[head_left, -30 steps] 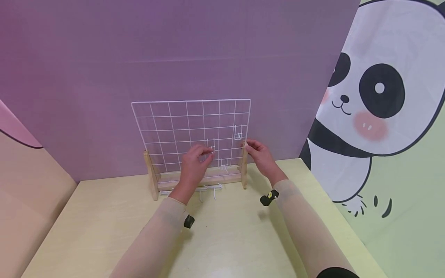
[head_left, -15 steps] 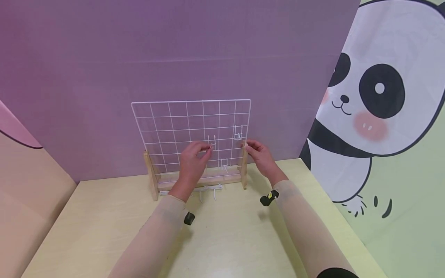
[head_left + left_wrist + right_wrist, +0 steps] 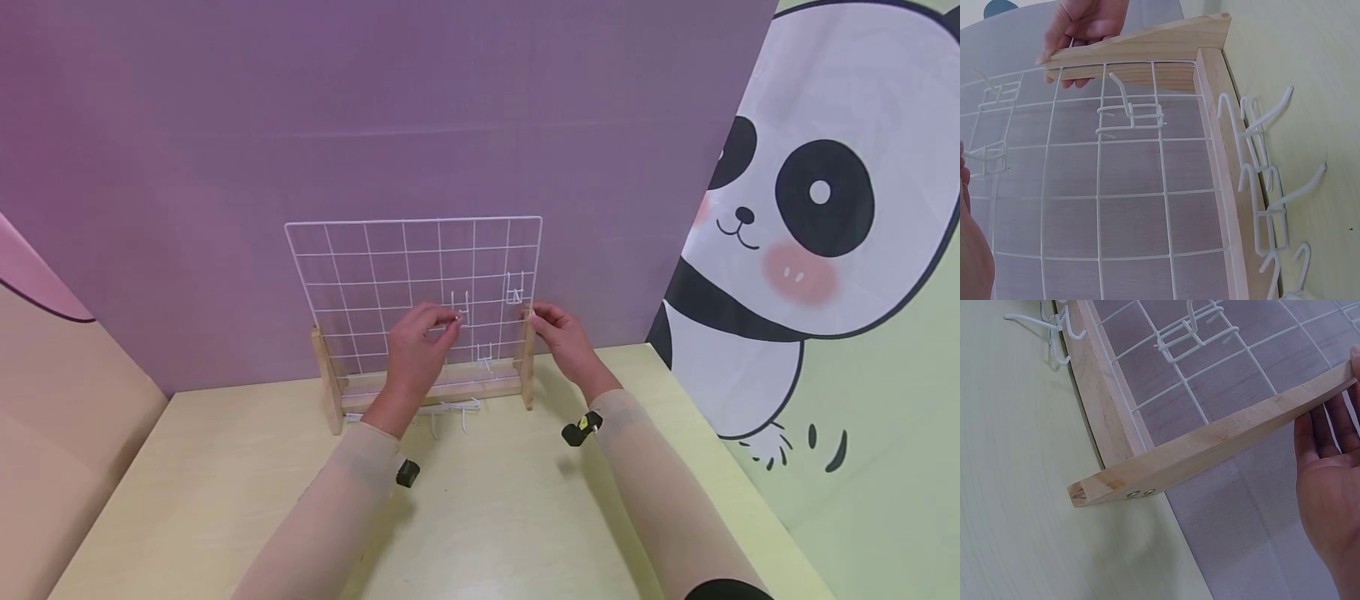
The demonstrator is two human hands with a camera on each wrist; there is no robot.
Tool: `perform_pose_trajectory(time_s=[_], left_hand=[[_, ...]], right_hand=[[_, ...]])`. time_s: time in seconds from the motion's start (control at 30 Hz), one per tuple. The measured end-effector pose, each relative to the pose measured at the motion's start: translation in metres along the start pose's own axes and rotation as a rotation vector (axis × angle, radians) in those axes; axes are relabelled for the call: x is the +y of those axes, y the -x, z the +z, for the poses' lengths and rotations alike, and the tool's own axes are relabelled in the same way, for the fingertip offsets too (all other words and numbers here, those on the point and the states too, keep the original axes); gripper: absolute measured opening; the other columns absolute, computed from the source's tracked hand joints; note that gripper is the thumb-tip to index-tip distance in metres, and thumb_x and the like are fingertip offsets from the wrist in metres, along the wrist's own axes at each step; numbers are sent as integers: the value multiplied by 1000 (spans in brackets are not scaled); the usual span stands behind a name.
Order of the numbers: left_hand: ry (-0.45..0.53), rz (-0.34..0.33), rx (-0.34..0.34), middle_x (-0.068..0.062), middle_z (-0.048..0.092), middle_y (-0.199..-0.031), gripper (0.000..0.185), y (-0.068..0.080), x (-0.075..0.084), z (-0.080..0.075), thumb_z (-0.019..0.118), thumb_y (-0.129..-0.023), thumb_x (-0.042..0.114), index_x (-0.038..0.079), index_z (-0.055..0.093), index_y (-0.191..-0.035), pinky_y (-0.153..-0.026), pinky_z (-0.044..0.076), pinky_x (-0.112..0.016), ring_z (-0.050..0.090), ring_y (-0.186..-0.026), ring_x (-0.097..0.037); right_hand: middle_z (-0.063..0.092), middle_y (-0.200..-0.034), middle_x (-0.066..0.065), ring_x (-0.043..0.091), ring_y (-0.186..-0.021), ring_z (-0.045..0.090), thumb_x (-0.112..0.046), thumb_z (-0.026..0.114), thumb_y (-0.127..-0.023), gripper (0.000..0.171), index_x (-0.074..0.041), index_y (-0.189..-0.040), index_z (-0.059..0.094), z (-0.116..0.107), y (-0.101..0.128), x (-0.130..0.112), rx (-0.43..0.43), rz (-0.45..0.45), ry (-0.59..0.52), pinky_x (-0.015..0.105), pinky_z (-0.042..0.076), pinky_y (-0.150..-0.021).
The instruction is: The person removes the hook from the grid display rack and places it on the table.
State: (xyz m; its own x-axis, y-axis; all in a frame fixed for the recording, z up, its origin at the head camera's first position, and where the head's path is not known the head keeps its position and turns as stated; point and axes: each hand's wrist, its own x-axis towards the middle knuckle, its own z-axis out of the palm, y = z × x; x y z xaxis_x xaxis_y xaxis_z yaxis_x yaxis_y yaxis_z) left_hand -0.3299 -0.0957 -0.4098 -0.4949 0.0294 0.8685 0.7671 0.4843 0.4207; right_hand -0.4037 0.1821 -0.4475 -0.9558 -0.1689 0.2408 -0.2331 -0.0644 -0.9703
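A white wire grid panel (image 3: 375, 275) stands upright in a wooden stand (image 3: 435, 390) at the back of the table. My left hand (image 3: 448, 322) pinches a white wire hook (image 3: 460, 307) against the grid's middle right; the same hook (image 3: 988, 159) shows at the left edge of the left wrist view. My right hand (image 3: 534, 317) grips the top of the stand's right wooden upright (image 3: 1222, 437), its fingers (image 3: 1325, 434) behind the post. Two more hooks hang on the grid, one upper right (image 3: 513, 289) and one low (image 3: 483, 353).
Several loose white hooks (image 3: 450, 408) lie on the pale yellow table (image 3: 487, 517) just in front of the stand. A purple backdrop (image 3: 375, 108) rises close behind the grid, and a panda-print cloth (image 3: 810, 208) hangs to the right.
My left hand has lifted the pinched hook slightly higher on the grid. The right hand has stayed on the upright.
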Motion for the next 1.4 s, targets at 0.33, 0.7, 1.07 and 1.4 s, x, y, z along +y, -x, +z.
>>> perform_pose_trajectory(time_s=[0.33,0.7,1.07,1.4], left_hand=[[-2,54,-16,-12,79,-101,13,0,7,-4,87,-92,-4,0,82,-103,-88,65,-42,78,-95,-29],[-37,119,-75,-10,79,-99,12,4,11,-4,88,-92,-2,1,81,-102,-85,65,-45,77,-94,-28],[-33,143,-130,-6,79,-98,13,11,11,-3,87,-91,-4,2,81,-102,-83,66,-40,76,-93,-26],[-23,143,-196,-6,79,-100,13,19,11,1,88,-91,-3,3,83,-101,-85,65,-41,76,-95,-26]], right_hand=[[67,-145,25,17,-127,64,-12,67,-112,37,4,-146,64,1,2,-3,-2,16,-3,45,40,-128],[76,-131,8,15,-124,66,-11,67,-112,37,6,-145,63,1,2,-2,-2,-2,-12,44,41,-127],[77,-125,1,13,-120,67,-10,68,-111,35,5,-143,65,1,2,-1,4,-14,-5,39,47,-122],[78,-117,-5,12,-117,68,-5,65,-111,30,8,-138,66,1,1,1,-17,-56,-55,32,51,-114]])
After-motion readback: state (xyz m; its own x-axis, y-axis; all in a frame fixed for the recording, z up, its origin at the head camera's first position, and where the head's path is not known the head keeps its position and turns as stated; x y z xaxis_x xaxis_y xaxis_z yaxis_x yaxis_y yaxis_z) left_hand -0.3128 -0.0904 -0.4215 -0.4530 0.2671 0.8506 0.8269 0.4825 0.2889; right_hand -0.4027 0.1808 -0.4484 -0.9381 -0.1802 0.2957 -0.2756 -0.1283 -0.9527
